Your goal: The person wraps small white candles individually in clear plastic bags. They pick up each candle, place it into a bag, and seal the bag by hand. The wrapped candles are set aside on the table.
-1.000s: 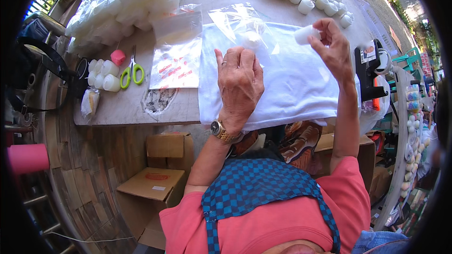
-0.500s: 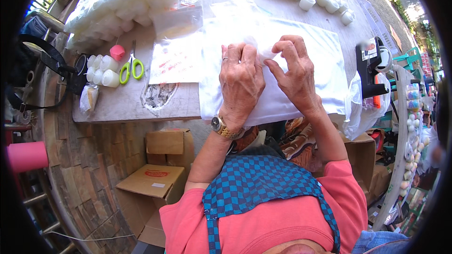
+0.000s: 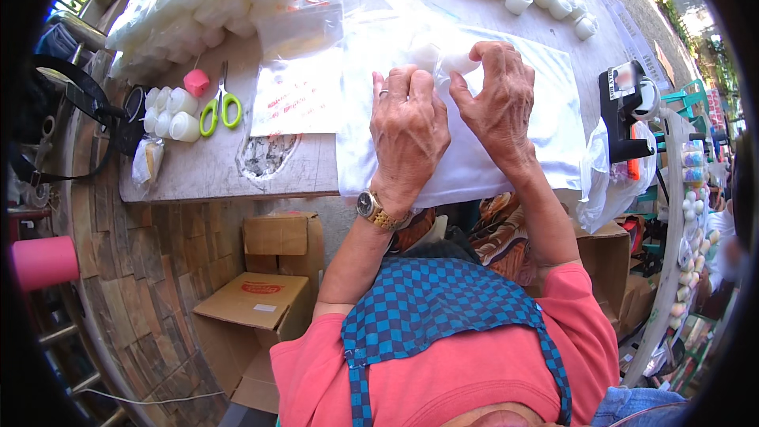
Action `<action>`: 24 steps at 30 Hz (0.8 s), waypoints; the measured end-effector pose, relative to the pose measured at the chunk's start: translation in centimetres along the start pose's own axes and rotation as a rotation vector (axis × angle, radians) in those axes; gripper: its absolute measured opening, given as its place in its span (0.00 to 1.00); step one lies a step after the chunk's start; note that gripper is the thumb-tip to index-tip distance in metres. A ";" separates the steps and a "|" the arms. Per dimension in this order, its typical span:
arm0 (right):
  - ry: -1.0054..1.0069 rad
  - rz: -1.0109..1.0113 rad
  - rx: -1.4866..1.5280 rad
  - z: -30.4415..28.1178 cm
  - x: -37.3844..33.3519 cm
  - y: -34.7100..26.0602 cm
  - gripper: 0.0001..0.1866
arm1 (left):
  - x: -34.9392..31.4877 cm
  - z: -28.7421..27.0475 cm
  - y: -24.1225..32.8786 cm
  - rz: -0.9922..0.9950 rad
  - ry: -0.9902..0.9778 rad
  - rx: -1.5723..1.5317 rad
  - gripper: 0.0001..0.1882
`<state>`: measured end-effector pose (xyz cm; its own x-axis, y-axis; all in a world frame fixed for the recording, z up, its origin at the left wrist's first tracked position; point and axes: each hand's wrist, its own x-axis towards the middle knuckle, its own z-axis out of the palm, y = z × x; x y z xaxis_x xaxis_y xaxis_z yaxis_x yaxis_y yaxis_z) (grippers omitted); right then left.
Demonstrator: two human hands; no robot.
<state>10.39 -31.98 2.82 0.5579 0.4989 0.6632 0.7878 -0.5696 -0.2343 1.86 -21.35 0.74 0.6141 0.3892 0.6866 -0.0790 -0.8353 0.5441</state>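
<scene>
"Since a second ago that right hand [image 3: 498,103] has swung inward with a white cup [image 3: 460,62], and it sits just beside the left hand [image 3: 411,126], which has barely shifted."

"Gripping it, from where you stand?"

"Those right fingers [image 3: 494,51] curl about the cup, thumb on the near side. Whether they press or have loosened, I can't tell. The left fingers [image 3: 402,83] bend downward with their tips out of sight, so I can't say what they pinch, if anything."

"Which way does the cup lie from them?"

"Just left of the right fingers, and ahead and to the right of the left ones. The right hand is nearer. Its long axis seems to run left to right, though glare washes it out."

"And the other pale shape?"

"Looks like a second cup [image 3: 424,54], ahead of the left fingers and just beside the first, seemingly under a clear bag [image 3: 423,16]. White cloth [image 3: 545,138] spreads beneath."

"Further out?"

"Left of the left fingers, a red-printed bag [image 3: 296,103] lies on the surface [image 3: 190,178], then green-handled scissors [image 3: 220,95]. Ahead and right of the right fingers, well apart, stand rows of white cups [image 3: 518,1]."
</scene>
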 end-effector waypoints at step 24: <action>-0.113 -0.174 0.298 -2.5 -1.7 -0.6 0.22 | 1.3 -0.2 -0.2 0.052 0.091 0.200 0.04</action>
<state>8.32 -34.13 3.66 0.4209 0.6499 0.6328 0.9057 -0.2625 -0.3329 2.56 -20.59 1.58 0.5395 0.3694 0.7566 0.0539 -0.9119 0.4069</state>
